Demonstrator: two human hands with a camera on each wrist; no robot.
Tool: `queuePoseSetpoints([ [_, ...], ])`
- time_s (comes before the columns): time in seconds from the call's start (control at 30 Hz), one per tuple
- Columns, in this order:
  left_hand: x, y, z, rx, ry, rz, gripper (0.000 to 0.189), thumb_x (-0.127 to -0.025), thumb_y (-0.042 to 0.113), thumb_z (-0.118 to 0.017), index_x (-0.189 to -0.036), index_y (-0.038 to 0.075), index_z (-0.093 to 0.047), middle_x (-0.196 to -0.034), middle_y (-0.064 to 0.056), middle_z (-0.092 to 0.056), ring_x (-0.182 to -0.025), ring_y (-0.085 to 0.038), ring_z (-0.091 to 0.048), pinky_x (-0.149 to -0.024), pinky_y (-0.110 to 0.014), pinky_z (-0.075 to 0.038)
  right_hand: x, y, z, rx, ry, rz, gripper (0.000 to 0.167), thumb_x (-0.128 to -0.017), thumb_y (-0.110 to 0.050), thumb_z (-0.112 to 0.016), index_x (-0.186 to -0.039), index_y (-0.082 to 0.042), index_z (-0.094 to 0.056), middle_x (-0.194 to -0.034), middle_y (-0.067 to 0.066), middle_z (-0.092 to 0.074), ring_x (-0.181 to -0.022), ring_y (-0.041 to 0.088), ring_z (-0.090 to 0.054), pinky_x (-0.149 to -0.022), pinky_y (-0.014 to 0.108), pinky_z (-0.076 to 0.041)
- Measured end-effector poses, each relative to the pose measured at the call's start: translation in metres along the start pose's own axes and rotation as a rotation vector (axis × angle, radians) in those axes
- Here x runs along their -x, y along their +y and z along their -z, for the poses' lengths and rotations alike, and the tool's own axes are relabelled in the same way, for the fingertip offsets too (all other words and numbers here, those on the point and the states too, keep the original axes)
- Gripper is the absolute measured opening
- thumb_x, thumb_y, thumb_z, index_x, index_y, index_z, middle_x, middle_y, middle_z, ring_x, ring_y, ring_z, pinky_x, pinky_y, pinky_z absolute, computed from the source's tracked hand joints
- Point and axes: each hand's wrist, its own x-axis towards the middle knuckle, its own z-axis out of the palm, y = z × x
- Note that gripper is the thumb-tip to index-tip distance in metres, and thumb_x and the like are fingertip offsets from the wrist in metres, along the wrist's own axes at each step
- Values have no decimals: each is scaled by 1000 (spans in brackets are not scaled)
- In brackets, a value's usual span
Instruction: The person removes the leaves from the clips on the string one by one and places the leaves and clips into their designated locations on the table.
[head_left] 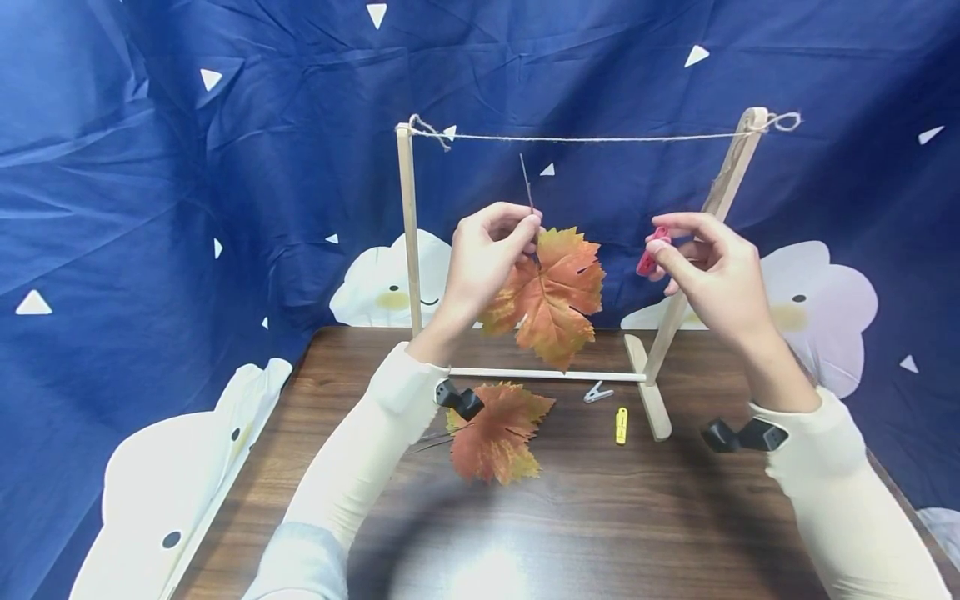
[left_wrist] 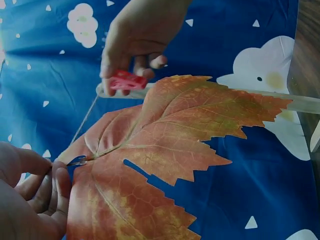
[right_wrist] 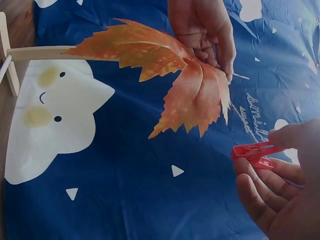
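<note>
My left hand (head_left: 491, 250) pinches the thin stem of an orange-red artificial maple leaf (head_left: 558, 292), with the stem's end poking up above the fingers. The leaf hangs from the fingertips, its blade spread below and to their right. My right hand (head_left: 712, 267) holds a red clothespin (head_left: 652, 252) between thumb and fingers, to the right of the leaf; the right wrist view shows the clothespin (right_wrist: 255, 151) side-on. Above both hands runs a twine line (head_left: 585, 139), tied between two wooden posts.
The wooden stand's right post (head_left: 731, 171) rises behind my right hand. On the brown table (head_left: 637, 517) lie a second maple leaf (head_left: 498, 433), a yellow clothespin (head_left: 621, 426) and a pale grey clothespin (head_left: 597, 392). A blue cloth (head_left: 300, 167) hangs behind.
</note>
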Motion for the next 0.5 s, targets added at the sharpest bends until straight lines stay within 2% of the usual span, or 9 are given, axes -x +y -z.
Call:
queuePoseSetpoints([
  [0.33,5,-13,18,55,59,4,17,-102,5,-68,-109,-8,-76,-101,-23,-78,-71,-10,-69,-64,-20,-59,13,13,-3,-20,-42,-36,27,-99,-11,-75,-126,-11,-72,-93,-1,-79,-73,5,-76,-57,17,-56],
  [0.5,11,-22,27,103,69,24,17,-102,3,-68,-110,-11,-74,-93,-17,-77,-70,-9,-67,-64,-20,-58,17,21,-5,-39,-63,-47,28,-99,-8,-75,-126,-11,-73,-93,-3,-79,-74,6,-76,-57,18,-56],
])
